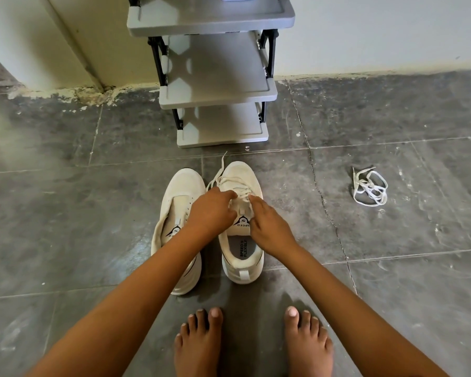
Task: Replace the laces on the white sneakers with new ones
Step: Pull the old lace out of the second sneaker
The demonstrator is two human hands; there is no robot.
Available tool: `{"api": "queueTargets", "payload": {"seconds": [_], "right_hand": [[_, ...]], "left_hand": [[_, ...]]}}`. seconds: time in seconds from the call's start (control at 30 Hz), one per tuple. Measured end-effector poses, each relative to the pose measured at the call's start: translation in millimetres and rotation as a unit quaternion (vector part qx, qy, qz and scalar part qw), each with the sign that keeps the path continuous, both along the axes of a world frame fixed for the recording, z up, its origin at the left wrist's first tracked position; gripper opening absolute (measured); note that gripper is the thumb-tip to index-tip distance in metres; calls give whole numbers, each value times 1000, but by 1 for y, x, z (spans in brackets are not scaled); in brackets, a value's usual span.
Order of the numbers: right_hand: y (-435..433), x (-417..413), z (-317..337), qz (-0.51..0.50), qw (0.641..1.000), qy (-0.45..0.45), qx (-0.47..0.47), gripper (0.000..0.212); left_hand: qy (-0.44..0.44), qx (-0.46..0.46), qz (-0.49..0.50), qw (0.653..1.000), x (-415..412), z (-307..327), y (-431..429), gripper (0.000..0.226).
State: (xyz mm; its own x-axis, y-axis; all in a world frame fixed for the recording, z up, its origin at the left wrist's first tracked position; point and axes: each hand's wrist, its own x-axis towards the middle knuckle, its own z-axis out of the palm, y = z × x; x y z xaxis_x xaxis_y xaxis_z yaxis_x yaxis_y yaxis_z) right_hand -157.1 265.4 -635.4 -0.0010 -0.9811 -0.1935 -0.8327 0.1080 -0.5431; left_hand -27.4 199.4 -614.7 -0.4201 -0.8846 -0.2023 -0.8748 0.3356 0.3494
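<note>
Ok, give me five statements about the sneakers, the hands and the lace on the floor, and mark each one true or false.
1. Both the left hand and the right hand are at the laces of the right sneaker. True.
2. The left sneaker is fully laced. False: no lace shows on it.
3. A loose lace lies in a heap to the right of the shoes. True.
4. The sneakers stand on the lowest shelf of the grey rack. False: they stand on the tiled floor in front of it.
5. The person wears socks. False: the feet are bare.
</note>
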Motion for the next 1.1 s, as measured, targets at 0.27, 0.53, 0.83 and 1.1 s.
{"api": "queueTargets", "payload": {"seconds": [0.27, 0.53, 0.83, 1.1], "right_hand": [[12, 7, -19, 5, 999, -30, 16, 59], [16, 14, -26, 23, 999, -37, 22, 62], [14, 13, -30, 9, 998, -47, 37, 61], [13, 11, -30, 15, 995, -74, 61, 69]], "left_hand": [[-80, -8, -37, 996, -11, -1, -10, 35], [119, 100, 45, 987, -15, 0, -21, 5], [-23, -8, -24, 999, -3, 5, -22, 24], [-21, -22, -4, 1000, -16, 10, -19, 18]]}}
